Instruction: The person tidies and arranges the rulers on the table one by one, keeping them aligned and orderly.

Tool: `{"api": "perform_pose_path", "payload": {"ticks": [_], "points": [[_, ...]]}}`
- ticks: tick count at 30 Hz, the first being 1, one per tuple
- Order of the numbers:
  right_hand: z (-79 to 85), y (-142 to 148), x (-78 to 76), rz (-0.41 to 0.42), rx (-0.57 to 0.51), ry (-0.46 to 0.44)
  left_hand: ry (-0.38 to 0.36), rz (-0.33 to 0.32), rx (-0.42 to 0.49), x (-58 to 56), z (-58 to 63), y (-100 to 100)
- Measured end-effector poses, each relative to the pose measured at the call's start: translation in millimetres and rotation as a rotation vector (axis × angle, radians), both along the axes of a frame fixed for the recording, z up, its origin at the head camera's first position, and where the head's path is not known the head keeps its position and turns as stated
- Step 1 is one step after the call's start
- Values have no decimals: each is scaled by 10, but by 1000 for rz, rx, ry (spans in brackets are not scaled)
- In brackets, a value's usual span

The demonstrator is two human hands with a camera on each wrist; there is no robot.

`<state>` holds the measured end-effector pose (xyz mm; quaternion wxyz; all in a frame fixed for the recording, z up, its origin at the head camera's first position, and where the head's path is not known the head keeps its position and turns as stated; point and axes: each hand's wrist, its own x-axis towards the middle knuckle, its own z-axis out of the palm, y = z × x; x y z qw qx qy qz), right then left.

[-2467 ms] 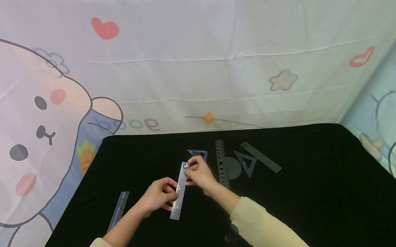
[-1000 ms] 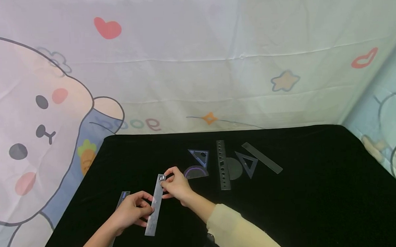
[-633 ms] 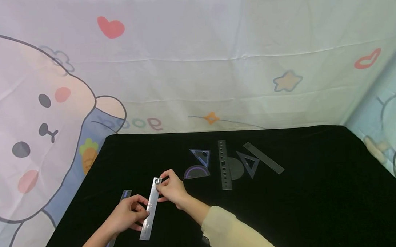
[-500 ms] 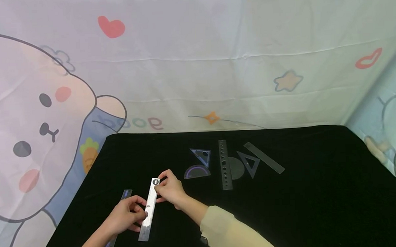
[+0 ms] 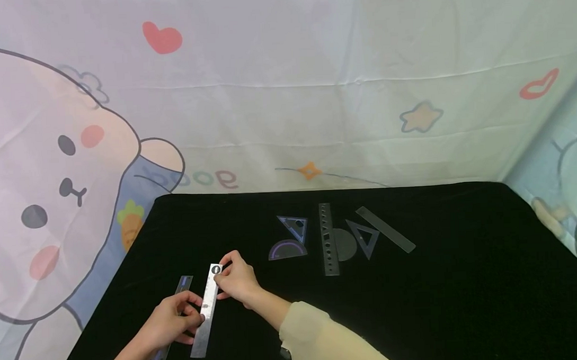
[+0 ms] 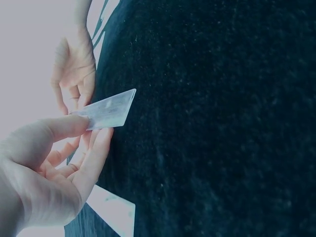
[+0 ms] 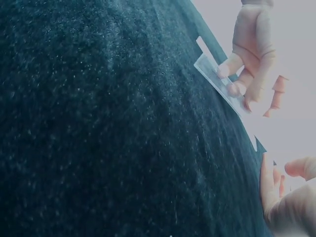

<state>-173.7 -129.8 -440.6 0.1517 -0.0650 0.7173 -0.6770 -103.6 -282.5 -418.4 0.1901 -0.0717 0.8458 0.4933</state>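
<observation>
A clear straight ruler (image 5: 206, 310) with a round hole at its far end shines under the light in the head view. My left hand (image 5: 171, 322) pinches its left edge, below the middle, between thumb and fingers. Near the holed end, my right hand (image 5: 237, 280) pinches the right edge. The left wrist view shows the ruler (image 6: 113, 109) raised off the cloth, thumb on top. Just to its left, a second clear ruler with blue marks (image 5: 184, 284) lies on the cloth, its middle hidden behind my left hand.
Farther back on the black cloth (image 5: 464, 280) lie a blue-marked set square (image 5: 299, 226), a protractor (image 5: 286, 250), a stencil ruler (image 5: 327, 242) against a grey disc-like piece (image 5: 345, 245), a clear set square (image 5: 352, 229) and a slanted ruler (image 5: 385, 229). A printed curtain hangs behind.
Both hands have carried the ruler leftward and nearer, toward the ruler lying at left. The protractor, earlier hidden by the right hand, now shows. Both grips look the same.
</observation>
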Motion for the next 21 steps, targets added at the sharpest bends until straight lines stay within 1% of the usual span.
{"api": "perform_pose_path", "payload": {"ticks": [4, 6, 10, 13, 17, 21], "points": [[-7, -37, 22, 15, 10, 1, -5, 8, -8, 36, -6, -44], [-16, -45, 27, 18, 19, 1, -4, 3, -7, 44, -9, -56], [-32, -70, 35, 27, 29, -3, -5, -11, -15, 52, -9, -89], [-42, -77, 34, 33, 33, 3, -6, -15, -40, 47, -14, -105], [-49, -108, 43, 36, 52, 19, -15, -2, -66, 49, -20, -134], [-58, -145, 53, 30, 65, 29, -8, 17, -88, 60, -29, -150]]}}
